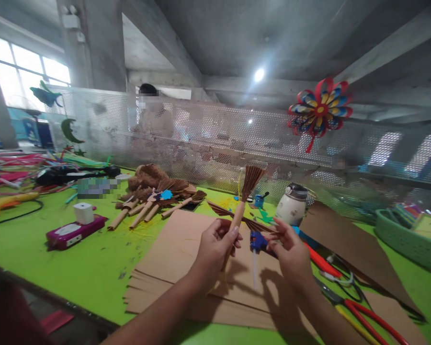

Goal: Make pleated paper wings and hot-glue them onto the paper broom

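My left hand [219,242] is closed around a rolled brown paper tube with a fringed top, like a small paper broom [239,214]; it stands nearly upright with the fringe uppermost. To its right, my right hand [293,251] is raised with fingers apart and slightly curled, and I see nothing held in it. Just beside its thumb is a blue glue gun [258,241] with a pale glue stick poking out; whether the thumb touches it I cannot tell. A dark pleated paper strip [221,210] passes behind both hands. Stacked kraft paper sheets [172,249] lie beneath.
Several similar paper brooms [147,211] lie left of the stack, near a purple power strip [75,232]. Red-handled scissors [366,316], a brown board [345,239], a white jar [290,206] and a green basket [409,244] are on the right. A perforated screen [208,124] stands behind the table.
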`<state>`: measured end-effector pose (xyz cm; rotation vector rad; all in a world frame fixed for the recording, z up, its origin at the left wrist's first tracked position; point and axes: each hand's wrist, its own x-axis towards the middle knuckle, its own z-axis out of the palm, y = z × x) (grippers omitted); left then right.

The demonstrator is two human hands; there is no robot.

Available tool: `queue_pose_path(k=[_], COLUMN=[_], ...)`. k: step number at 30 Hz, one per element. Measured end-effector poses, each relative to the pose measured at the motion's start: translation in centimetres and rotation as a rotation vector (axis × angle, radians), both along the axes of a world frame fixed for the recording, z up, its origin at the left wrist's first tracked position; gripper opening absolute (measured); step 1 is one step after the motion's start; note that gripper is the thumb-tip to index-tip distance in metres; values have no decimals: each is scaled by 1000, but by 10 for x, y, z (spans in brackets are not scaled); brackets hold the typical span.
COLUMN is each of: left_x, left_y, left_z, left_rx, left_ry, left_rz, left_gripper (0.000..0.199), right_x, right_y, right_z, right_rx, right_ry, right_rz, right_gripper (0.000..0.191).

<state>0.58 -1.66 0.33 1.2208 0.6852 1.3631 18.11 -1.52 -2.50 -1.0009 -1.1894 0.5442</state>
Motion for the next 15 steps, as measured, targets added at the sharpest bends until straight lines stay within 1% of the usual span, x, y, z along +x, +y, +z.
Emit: queue_pose_path(k=[5, 8, 10, 15], left_x=[-1, -1, -1, -3], left_y=[6, 9, 10, 14], left_z=[-4, -6, -7, -9], left_rx=[-10, -17, -21, -38], left_ry=[17, 32, 34, 4], left_rz=[26, 40, 50, 64], left_gripper=[35, 37, 37, 33], right_x=[6, 9, 13, 30], right_y=[-1, -2, 0, 12], right_z=[11, 15, 14, 7], right_rx=[-53, -37, -28, -49], right_ry=[114, 120, 86, -106], right_rz=[-28, -26, -25, -84], right_gripper=[32, 29, 31, 36])
